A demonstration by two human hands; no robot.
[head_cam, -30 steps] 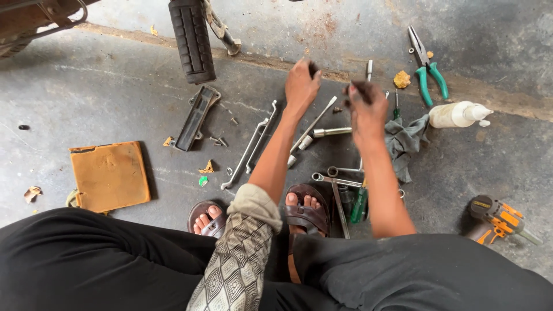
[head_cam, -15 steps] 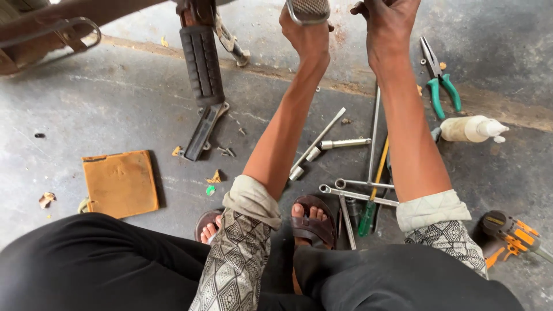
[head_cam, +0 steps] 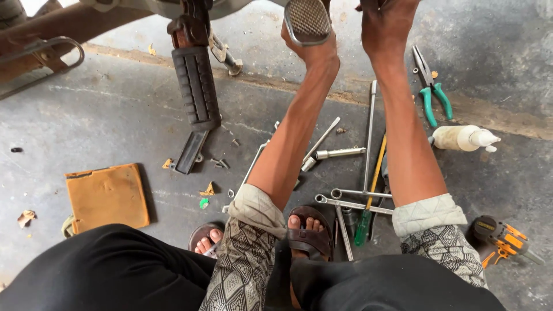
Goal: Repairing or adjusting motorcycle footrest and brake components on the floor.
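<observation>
Metal pedal pad with a cross-hatched face (head_cam: 307, 20), at the top edge of the view above the concrete floor (head_cam: 103, 121), is gripped from behind by the left hand (head_cam: 314, 49), its fingers curled around the pad's lower rim. Just beside it, the right hand (head_cam: 385, 20) is raised to the same height and closed on something cut off by the frame; what it grips cannot be told. Both forearms rise from rolled patterned sleeves. Left of the pedal hangs a ribbed black rubber footpeg (head_cam: 197, 86) on a machine's frame. On the floor between and beside the arms lie long wrenches (head_cam: 352, 204), a socket extension (head_cam: 337, 153) and a green-handled screwdriver (head_cam: 364, 222). Farther right are green-handled pliers (head_cam: 431, 95), a pale plastic bottle (head_cam: 461, 138) and an orange-and-black tool (head_cam: 500, 233). Toward the floor's left edge lies a tan square pad (head_cam: 106, 197). Sandalled feet (head_cam: 308, 230) show below.
</observation>
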